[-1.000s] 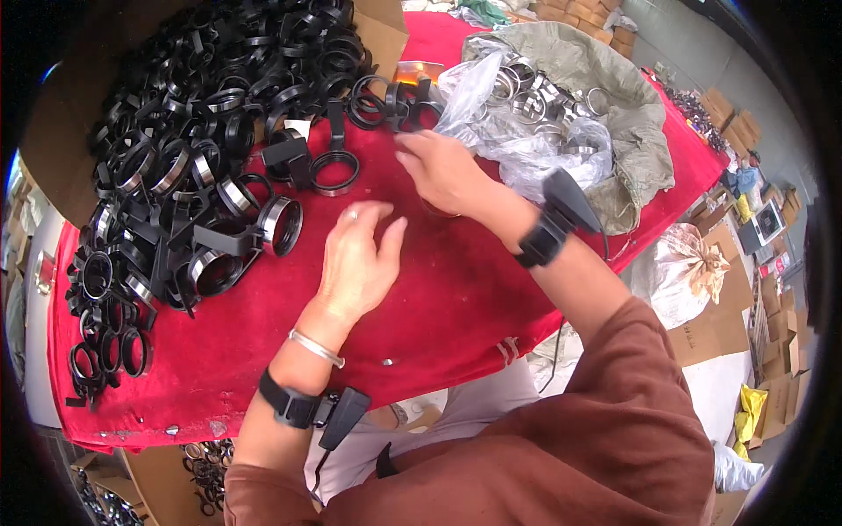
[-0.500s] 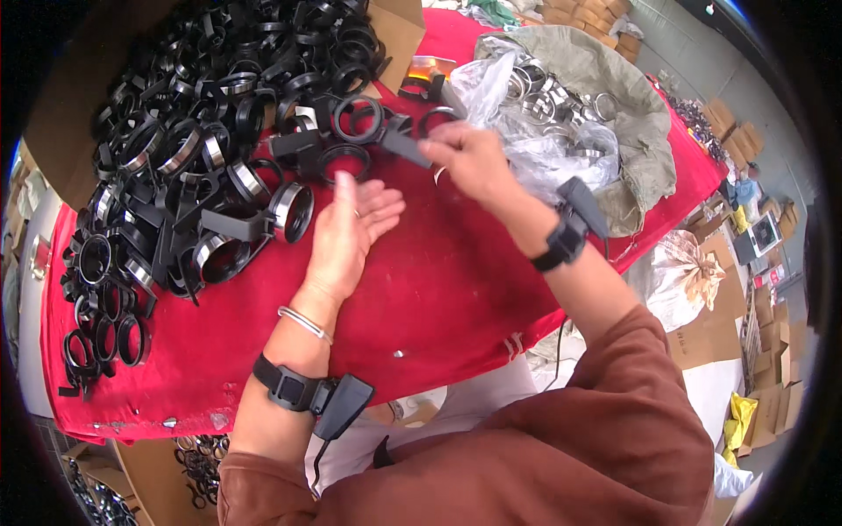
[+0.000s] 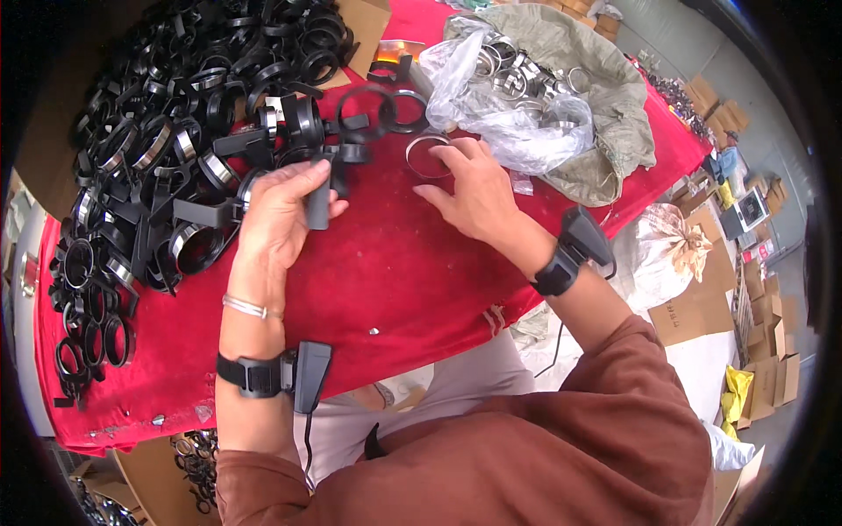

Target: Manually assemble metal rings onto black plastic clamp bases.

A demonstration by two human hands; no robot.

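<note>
My left hand (image 3: 279, 215) is closed on the flat tab (image 3: 318, 202) of a black ring-shaped part, thumb pressed on its upper end. Just where that part's ring lies among the blurred black rings beyond is hard to tell. A thin silver metal ring (image 3: 409, 162) rests on the red cloth. Over its right side my right hand (image 3: 481, 197) reaches, thumb and index finger apart, the index finger overlapping the rim. Past it, a black ring (image 3: 406, 129) lies by the plastic bag. Another black ring (image 3: 340, 110), smeared by motion, is farther left.
A large heap of black rings with tabs (image 3: 210, 79) spreads over the left of the red-covered table (image 3: 403, 280), partly in a cardboard box (image 3: 364, 35). At the far right, a grey-green sack (image 3: 623, 131) and clear plastic bag (image 3: 465, 79) hold metal rings. Cardboard boxes (image 3: 767, 333) stand right.
My left hand has gone from open to closed on the black part's tab. My right hand has let go of that tab and moved right and nearer, over the silver ring.
</note>
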